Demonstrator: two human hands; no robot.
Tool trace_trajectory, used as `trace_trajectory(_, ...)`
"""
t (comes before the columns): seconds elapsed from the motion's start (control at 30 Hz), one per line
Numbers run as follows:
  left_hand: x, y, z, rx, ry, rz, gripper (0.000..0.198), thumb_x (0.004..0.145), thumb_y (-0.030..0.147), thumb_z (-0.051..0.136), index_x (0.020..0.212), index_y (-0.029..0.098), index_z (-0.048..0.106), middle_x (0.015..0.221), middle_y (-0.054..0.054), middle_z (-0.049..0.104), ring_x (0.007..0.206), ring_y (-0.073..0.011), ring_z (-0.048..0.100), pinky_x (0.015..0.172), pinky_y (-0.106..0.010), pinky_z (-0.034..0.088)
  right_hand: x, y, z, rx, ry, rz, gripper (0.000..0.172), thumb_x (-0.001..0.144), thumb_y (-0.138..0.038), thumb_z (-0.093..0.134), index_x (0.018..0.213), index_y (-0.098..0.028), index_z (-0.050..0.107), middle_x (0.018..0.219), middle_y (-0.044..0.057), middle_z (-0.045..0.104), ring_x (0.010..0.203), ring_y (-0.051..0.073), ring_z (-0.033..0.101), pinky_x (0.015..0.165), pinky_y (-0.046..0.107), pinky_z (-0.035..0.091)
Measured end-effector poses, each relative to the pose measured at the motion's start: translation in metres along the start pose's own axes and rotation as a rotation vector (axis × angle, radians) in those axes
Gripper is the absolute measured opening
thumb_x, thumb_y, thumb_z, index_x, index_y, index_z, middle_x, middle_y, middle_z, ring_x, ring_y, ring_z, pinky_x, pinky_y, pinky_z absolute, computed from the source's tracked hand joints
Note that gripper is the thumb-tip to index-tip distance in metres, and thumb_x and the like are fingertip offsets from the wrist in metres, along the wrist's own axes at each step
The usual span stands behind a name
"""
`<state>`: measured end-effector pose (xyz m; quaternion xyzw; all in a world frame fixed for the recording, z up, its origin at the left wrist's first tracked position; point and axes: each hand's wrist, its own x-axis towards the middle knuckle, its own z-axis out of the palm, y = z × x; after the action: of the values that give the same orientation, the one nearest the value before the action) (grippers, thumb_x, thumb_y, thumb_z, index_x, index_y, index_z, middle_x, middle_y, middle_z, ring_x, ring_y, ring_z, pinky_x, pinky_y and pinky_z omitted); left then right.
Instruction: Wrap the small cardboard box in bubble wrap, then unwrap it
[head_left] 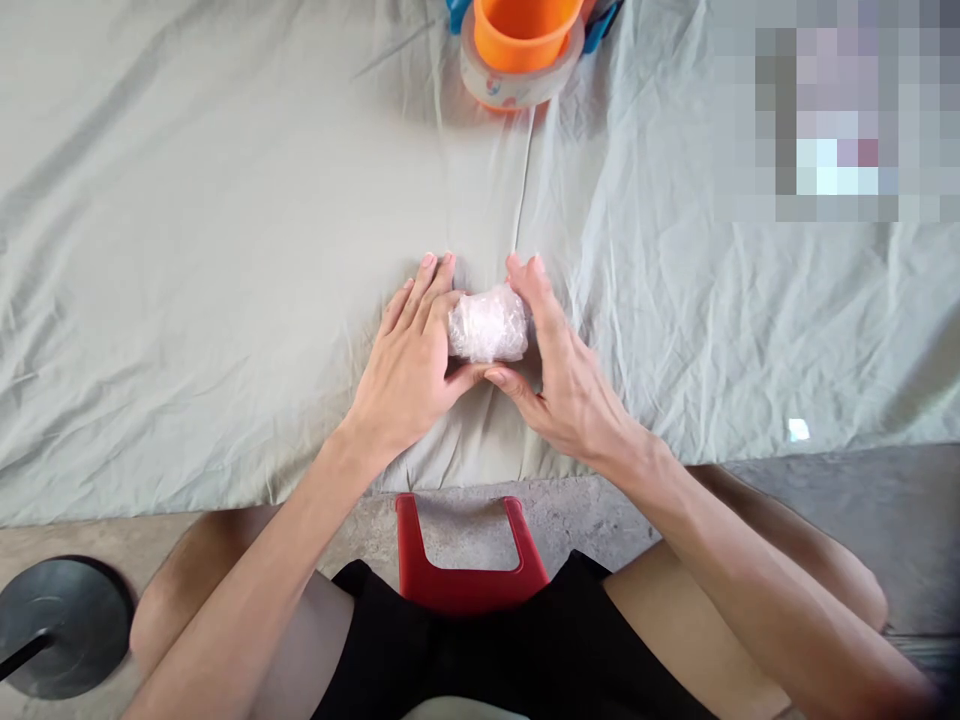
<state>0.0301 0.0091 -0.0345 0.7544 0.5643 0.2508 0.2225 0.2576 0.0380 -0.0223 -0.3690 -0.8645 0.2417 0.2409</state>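
A small bundle wrapped in clear bubble wrap [489, 325] lies on the grey-green cloth [187, 250] near its front edge. My left hand [411, 360] presses against the bundle's left side, fingers straight and together, thumb tucked under its near edge. My right hand [556, 365] cups the right side, fingers laid along it and thumb reaching in to meet the left thumb. Both hands grip the bundle between them.
A roll of clear packing tape [517, 85] with an orange cup [525, 30] set in it stands at the far middle, a blue thing behind it. A red stool [469, 580] shows between my knees. A black round base [64, 625] sits on the floor at lower left.
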Motion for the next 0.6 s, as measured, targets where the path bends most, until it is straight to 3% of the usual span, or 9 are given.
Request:
trace_trajectory(0.07, -0.001, 0.004, -0.001, -0.001, 0.029, -0.018, 0.076, 0.116, 0.071, 0.054, 0.174, 0.024, 0.037, 0.191, -0.015, 0.036, 0.183, -0.0354, 0.023, 0.151, -0.059, 0.026, -0.003, 0.005, 0.003, 0.0, -0.014, -0.034, 0.089, 0.123, -0.06, 0.038, 0.188, -0.032, -0.016, 0.196, 0.008, 0.024, 0.181, 0.034, 0.032, 0.143, 0.062, 0.045)
trace_trajectory(0.13, -0.003, 0.011, -0.004, -0.011, 0.075, -0.033, 0.088, 0.115, 0.072, 0.055, 0.181, 0.025, 0.022, 0.193, -0.014, 0.034, 0.183, -0.0358, 0.023, 0.151, -0.058, 0.03, -0.005, 0.009, 0.004, 0.027, -0.026, -0.05, 0.085, 0.124, -0.061, 0.033, 0.189, -0.031, -0.012, 0.197, 0.009, 0.021, 0.182, 0.032, 0.029, 0.144, 0.062, 0.043)
trace_trajectory(0.2, -0.007, 0.02, -0.009, -0.051, 0.106, -0.036, 0.1, 0.112, 0.076, 0.061, 0.184, 0.029, 0.009, 0.196, -0.013, 0.026, 0.183, -0.0348, 0.021, 0.151, -0.057, 0.031, -0.005, 0.01, 0.002, 0.067, -0.043, -0.036, 0.084, 0.124, -0.062, 0.032, 0.189, -0.033, -0.012, 0.198, 0.008, 0.017, 0.183, 0.031, 0.027, 0.145, 0.062, 0.04)
trace_trajectory(0.27, -0.013, 0.027, -0.014, -0.155, 0.112, -0.047, 0.103, 0.109, 0.081, 0.061, 0.185, 0.039, 0.006, 0.199, -0.008, 0.014, 0.184, -0.0314, 0.017, 0.152, -0.055, 0.03, -0.005, 0.009, 0.0, 0.105, -0.041, -0.007, 0.084, 0.123, -0.065, 0.031, 0.187, -0.04, -0.016, 0.199, 0.003, 0.011, 0.183, 0.03, 0.026, 0.146, 0.064, 0.038)
trace_trajectory(0.33, -0.019, 0.029, -0.019, -0.315, 0.118, -0.113, 0.084, 0.113, 0.082, 0.047, 0.183, 0.053, 0.01, 0.199, 0.002, 0.01, 0.184, -0.0272, 0.019, 0.151, -0.053, 0.032, -0.006, 0.006, -0.001, 0.155, 0.006, 0.025, 0.083, 0.121, -0.071, 0.027, 0.185, -0.047, -0.019, 0.2, -0.002, 0.004, 0.184, 0.03, 0.023, 0.147, 0.064, 0.036)
trace_trajectory(0.43, -0.024, 0.02, -0.027, -0.5, 0.213, -0.174, 0.067, 0.117, 0.079, 0.017, 0.18, 0.056, 0.025, 0.196, 0.004, 0.025, 0.179, -0.0295, 0.036, 0.143, -0.057, 0.046, -0.005, -0.001, -0.005, 0.231, 0.143, 0.086, 0.073, 0.12, -0.068, 0.012, 0.187, -0.047, -0.01, 0.201, -0.003, 0.004, 0.184, 0.03, 0.022, 0.144, 0.063, 0.041)
trace_trajectory(0.53, -0.024, 0.004, -0.039, -0.633, 0.303, -0.293, 0.07, 0.117, 0.077, 0.011, 0.173, 0.052, 0.044, 0.189, 0.002, 0.044, 0.173, -0.0341, 0.047, 0.132, -0.062, 0.055, -0.004, -0.001, -0.012, 0.256, 0.27, 0.21, 0.067, 0.119, -0.049, -0.003, 0.186, -0.045, 0.0, 0.2, 0.003, 0.014, 0.18, 0.03, 0.033, 0.137, 0.063, 0.05)
trace_trajectory(0.6, -0.02, -0.006, -0.047, -0.699, 0.373, -0.368, 0.073, 0.115, 0.081, 0.015, 0.164, 0.047, 0.057, 0.18, 0.001, 0.057, 0.169, -0.0357, 0.054, 0.129, -0.061, 0.057, -0.004, 0.008, -0.017, 0.249, 0.357, 0.265, 0.067, 0.119, -0.047, -0.005, 0.184, -0.045, 0.01, 0.198, 0.007, 0.021, 0.175, 0.032, 0.044, 0.131, 0.062, 0.056)
